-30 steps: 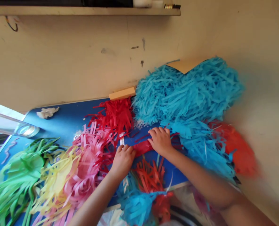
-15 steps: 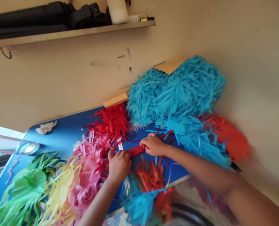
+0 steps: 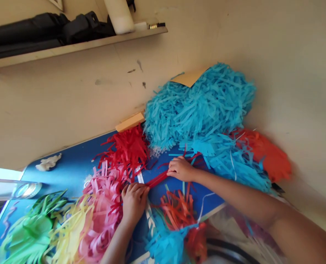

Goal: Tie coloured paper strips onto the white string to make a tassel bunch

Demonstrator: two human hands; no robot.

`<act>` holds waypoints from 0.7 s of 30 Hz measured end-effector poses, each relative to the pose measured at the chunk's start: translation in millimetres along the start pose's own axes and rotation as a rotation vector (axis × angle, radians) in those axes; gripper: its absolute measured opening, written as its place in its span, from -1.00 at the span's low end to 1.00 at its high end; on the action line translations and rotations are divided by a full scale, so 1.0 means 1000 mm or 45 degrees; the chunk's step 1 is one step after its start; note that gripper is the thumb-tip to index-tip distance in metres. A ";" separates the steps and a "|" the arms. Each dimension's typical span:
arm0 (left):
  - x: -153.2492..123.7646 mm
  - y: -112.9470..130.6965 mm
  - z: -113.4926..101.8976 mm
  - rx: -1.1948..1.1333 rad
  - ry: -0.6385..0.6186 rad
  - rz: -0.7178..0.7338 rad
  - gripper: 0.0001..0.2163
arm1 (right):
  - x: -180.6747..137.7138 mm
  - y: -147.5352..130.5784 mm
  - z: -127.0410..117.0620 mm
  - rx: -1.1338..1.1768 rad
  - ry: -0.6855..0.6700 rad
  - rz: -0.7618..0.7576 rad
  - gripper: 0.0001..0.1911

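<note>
On the blue table (image 3: 69, 161) my left hand (image 3: 134, 201) and my right hand (image 3: 181, 169) each pinch one end of a narrow folded red paper strip (image 3: 157, 179) and hold it flat between them. The left hand's fingers are curled over the strip's near end, beside the pink paper fringe (image 3: 102, 209). At the far end the right hand's fingers are closed, just in front of the big blue fringed paper heap (image 3: 198, 106). Red fringe (image 3: 130, 148) lies behind the strip and orange fringe (image 3: 176, 211) in front of it.
Yellow fringe (image 3: 69, 227) and green fringe (image 3: 28, 234) lie at the left. A wooden block (image 3: 130, 122), a white crumpled scrap (image 3: 47, 162) and a clear tape roll (image 3: 25, 190) sit on the table. Orange fringe (image 3: 267, 154) leans on the wall; a shelf (image 3: 77, 44) hangs above.
The red paper between my hands has gone from a wider folded wad to a thin flat strip. My right hand drew back toward the left; the view tilted up and left.
</note>
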State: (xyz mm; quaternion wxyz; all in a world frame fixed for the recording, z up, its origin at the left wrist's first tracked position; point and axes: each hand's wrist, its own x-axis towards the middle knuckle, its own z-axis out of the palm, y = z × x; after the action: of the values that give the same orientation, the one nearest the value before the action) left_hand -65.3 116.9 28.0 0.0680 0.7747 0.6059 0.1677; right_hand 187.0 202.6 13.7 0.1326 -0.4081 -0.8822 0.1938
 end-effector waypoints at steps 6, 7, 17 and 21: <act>0.015 0.006 0.003 0.115 -0.049 -0.123 -0.71 | 0.010 -0.009 0.003 -0.055 0.033 0.185 -0.78; 0.018 0.007 0.003 0.137 -0.066 -0.131 -0.71 | 0.011 -0.009 0.004 -0.062 0.034 0.198 -0.78; 0.030 0.011 0.002 0.272 -0.193 -0.147 -0.69 | 0.013 -0.010 0.008 -0.098 0.018 0.237 -0.76; 0.031 0.011 0.000 0.307 -0.175 -0.122 -0.79 | 0.013 -0.006 0.003 -0.125 0.048 0.250 -0.82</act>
State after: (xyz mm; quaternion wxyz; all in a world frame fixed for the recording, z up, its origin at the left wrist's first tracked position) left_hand -49.2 143.7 37.2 0.0239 0.7570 0.6520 0.0368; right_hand 173.7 207.9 14.9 0.1093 -0.5021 -0.8438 0.1548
